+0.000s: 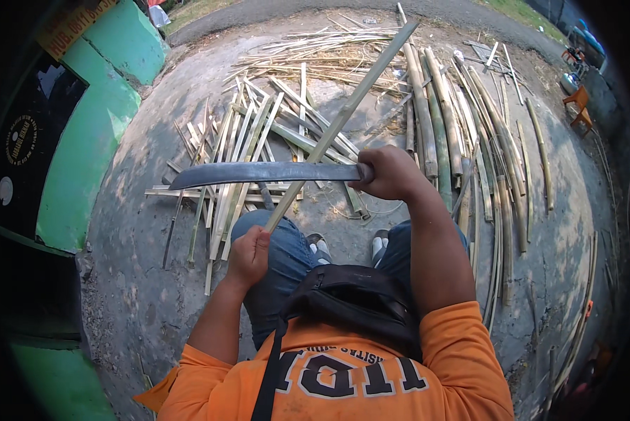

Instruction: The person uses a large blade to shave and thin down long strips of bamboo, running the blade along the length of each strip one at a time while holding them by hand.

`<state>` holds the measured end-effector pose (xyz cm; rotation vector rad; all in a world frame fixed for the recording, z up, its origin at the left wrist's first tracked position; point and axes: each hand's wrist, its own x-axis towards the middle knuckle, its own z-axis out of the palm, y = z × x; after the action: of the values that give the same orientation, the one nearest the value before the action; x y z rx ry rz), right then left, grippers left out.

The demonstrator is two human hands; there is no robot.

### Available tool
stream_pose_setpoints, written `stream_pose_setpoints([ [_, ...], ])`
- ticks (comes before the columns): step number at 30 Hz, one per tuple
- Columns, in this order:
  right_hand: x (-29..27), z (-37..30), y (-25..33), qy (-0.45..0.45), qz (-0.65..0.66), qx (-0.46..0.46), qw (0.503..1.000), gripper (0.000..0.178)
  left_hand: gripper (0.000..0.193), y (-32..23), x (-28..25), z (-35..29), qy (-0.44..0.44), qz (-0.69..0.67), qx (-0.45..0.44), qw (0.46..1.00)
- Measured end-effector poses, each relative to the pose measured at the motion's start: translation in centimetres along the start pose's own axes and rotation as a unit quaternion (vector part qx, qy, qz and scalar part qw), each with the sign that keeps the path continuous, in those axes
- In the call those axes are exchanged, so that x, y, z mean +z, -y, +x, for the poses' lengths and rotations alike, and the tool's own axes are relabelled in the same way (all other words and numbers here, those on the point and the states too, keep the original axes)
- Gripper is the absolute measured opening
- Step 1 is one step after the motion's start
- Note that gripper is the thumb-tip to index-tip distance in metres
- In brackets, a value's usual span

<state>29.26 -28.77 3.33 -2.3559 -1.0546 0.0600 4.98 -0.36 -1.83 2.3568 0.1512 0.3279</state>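
My right hand is wrapped round the handle of a machete, whose long grey blade points left. The blade lies across a split bamboo strip and seems to touch it, edge contact being hard to make out. My left hand grips the lower end of that strip beside my left knee. From there the strip slants up and away to the right, its far end above the bamboo on the ground.
Cut bamboo slats lie in a crossed heap ahead of my knees. Long bamboo poles stretch along the right, with thin strips piled farther off. A green wall stands at left. An orange chair is far right.
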Motion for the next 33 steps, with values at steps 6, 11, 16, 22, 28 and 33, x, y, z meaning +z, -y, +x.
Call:
stream_pose_setpoints([
  [6, -0.2, -0.1, -2.8, -0.041, 0.147, 0.102, 0.983, 0.036, 0.039, -0.1, 0.2, 0.2, -0.007, -0.007, 0.021, 1.000],
  [11, -0.4, -0.6, 0.6, -0.051, 0.062, 0.074, 0.994, 0.027, 0.040, -0.4, 0.0, 0.2, -0.005, -0.005, 0.002, 1.000],
  [16, 0.1, -0.4, 0.7, 0.018, -0.058, -0.004, 0.998, 0.028, 0.041, -0.4, 0.4, 0.0, -0.014, 0.009, 0.023, 1.000],
  [22, 0.5, 0.4, -1.9, -0.065, 0.049, 0.131, 0.988, 0.036, 0.041, -0.3, 0.2, 0.2, -0.018, -0.012, 0.004, 1.000],
  [28, 0.2, -0.1, -1.1, -0.122, 0.036, 0.104, 0.986, 0.032, 0.041, 0.5, 0.2, 0.3, -0.015, -0.033, 0.002, 0.999],
  [33, 1.7, 0.0, 0.7, -0.015, -0.005, -0.012, 1.000, 0.032, 0.041, 0.8, 0.3, 0.1, -0.010, -0.046, -0.002, 0.999],
])
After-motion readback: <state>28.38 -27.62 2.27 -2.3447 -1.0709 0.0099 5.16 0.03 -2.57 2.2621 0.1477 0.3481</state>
